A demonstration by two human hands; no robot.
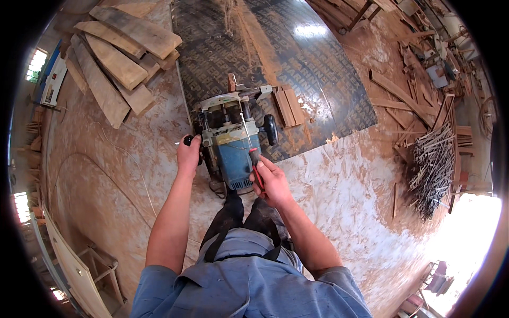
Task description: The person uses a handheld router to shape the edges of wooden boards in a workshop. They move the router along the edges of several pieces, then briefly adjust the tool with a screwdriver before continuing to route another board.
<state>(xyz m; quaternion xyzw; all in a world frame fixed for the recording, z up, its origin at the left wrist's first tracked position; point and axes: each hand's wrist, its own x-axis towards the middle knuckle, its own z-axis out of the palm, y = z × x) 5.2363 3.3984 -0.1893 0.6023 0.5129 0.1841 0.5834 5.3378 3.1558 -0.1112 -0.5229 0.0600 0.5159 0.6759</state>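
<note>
The right hand is closed around the red handle of a screwdriver, fingers wrapped tight, while the left hand is clamped on the black side knob of a blue router that sits on the sawdust-covered floor at the near edge of a dark patterned sheet of plywood. The screwdriver's thin shaft runs up and slightly to the left from the right hand, away from the person, so its long axis lies nearly along the length of the machine; the tip meets the router's body near its upper middle, though the exact spot it touches is too small to make out. The router lies directly ahead of the person's knees, between the two hands, with its round base at the far end and its blue motor housing toward the body. The left hand steadies it from the left; the matching black knob on the right side is free, just beyond the right hand. The right hand is the one nearer the machine's top face. Two short wooden slats rest on the plywood just right of the base. A pile of rough planks lies well off to the upper left, and a heap of thin offcuts sits far right.
</note>
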